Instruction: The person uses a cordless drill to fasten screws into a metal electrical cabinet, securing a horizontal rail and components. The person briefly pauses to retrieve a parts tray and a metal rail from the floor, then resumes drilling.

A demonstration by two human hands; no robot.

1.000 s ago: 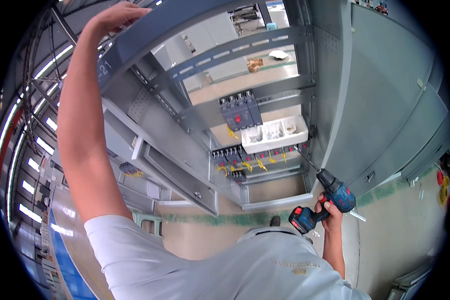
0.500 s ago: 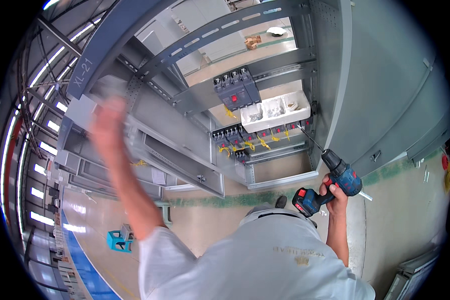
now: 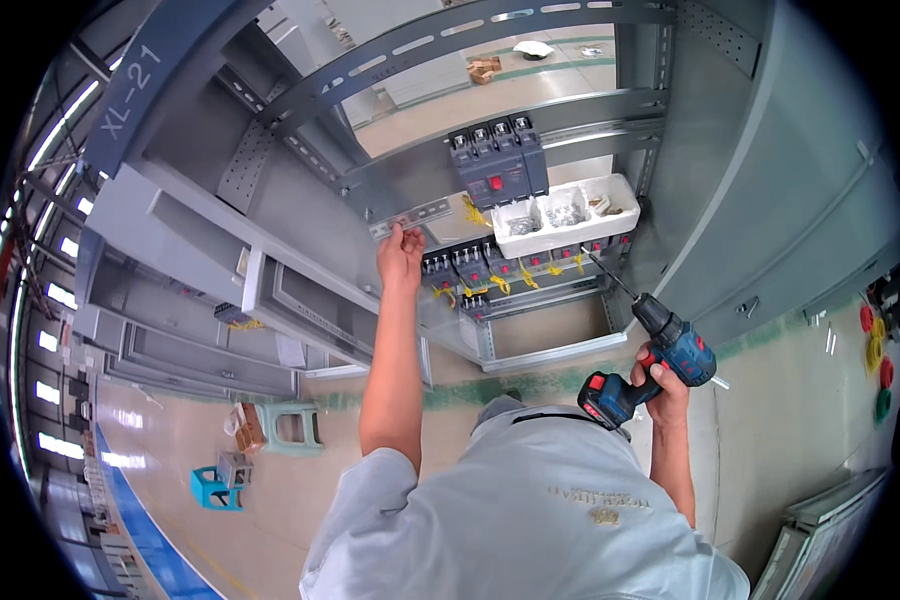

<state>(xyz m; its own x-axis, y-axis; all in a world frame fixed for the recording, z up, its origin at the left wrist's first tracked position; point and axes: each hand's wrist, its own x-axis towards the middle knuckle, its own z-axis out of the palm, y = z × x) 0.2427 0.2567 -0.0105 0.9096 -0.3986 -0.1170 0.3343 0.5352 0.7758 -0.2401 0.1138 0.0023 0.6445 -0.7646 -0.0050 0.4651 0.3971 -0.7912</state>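
While I follow the work through the head view, I begin at the left of the frame, where an open grey door (image 3: 310, 305) stands behind the left forearm (image 3: 394, 350); I would bring the arm past its edge without leaning on it. Near the centre, the left hand (image 3: 401, 258) has its fingers bent at a slotted metal strip (image 3: 428, 212); whether they pinch anything I cannot tell, and a light fingertip touch seems wiser around bare metal edges. Just right of it, a row of small breakers (image 3: 468, 263) trailing yellow wires (image 3: 500, 285) runs below a large breaker (image 3: 485, 168); I would steer the wrist clear of those loops. Further right, the white tray (image 3: 572, 236) of small parts (image 3: 567, 214) looks easy to knock. The bit (image 3: 612, 274) points up and left toward the row's right end; I cannot tell whether its tip touches. At the lower right of centre, the right hand (image 3: 663, 388) is wrapped around the grip of the drill (image 3: 689, 354), and I would square the bit before squeezing the trigger.
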